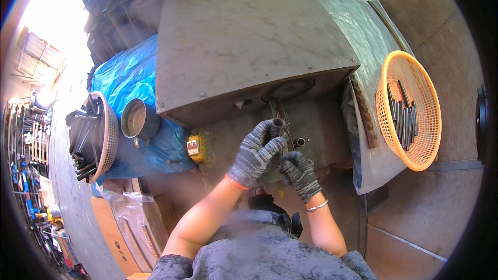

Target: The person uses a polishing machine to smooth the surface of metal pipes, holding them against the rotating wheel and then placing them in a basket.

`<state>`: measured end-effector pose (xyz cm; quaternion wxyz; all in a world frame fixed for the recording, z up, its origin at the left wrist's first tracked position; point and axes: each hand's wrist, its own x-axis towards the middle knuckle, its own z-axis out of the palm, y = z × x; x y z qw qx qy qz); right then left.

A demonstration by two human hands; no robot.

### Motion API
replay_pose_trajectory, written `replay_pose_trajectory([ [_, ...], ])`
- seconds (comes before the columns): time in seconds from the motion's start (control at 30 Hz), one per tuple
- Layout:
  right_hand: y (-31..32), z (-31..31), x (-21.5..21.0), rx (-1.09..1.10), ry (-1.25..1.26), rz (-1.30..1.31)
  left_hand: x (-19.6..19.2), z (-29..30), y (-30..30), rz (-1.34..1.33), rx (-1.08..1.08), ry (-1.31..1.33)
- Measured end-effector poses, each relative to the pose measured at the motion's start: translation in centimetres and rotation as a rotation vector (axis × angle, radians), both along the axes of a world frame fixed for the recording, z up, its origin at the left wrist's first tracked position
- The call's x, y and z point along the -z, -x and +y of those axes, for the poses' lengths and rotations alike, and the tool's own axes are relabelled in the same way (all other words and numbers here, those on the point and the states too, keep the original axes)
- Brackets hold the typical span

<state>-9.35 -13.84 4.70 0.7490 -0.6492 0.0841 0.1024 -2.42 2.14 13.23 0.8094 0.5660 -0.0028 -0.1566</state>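
Upper left of my hands [252,155], bright light [57,13] meets a grey floor [80,212] beside cluttered stacks [41,158]; to their right, brown panels [433,202] show a pale seam [407,243].

Left hand [254,153] and right hand [300,176] are clad in matt, rough-knit cloth. Held tube [277,131] seemingly made of smooth metal. Housing [249,31] is built of dull, blotched metal. Orange basket [428,137] moulded in perforated plastic. Blue sheet [127,75] made of glossy, crinkled plastic. Mug [150,124] formed in dull metal, carton [110,231] in matt cardboard.

A grey metal mug [150,125] stands on crumpled blue plastic sheeting [129,80]
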Motion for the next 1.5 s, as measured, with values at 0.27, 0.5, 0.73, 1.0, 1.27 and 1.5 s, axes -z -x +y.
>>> replay_pose_trajectory([
  [0.27, -3.4, -2.0, -8.9, 0.016, 0.562, -0.488, -1.3, 2.7, -0.7, -0.472, 0.139, -0.553],
  [0.5, -4.0, -1.0, -11.1, 0.040, 0.446, -0.484, -1.6, 2.8, -1.1, -0.712, 0.150, -0.768],
  [0.73, -3.0, -0.3, -11.8, 0.052, 0.514, -0.452, -2.8, 3.3, -1.3, -0.957, 0.161, -1.022],
  [1.0, -2.9, -1.0, -11.6, -0.053, 0.630, -0.488, -4.2, 2.9, -1.5, -1.248, 0.206, -1.218],
  [1.27, -2.6, -0.3, -11.2, 0.051, 0.543, -0.488, -5.0, 2.4, -2.1, -1.348, -0.134, -1.148],
  [1.5, -1.7, 2.4, -9.9, 0.104, 0.498, -0.536, -0.5, 1.1, -1.9, 0.366, -0.360, 0.593],
])
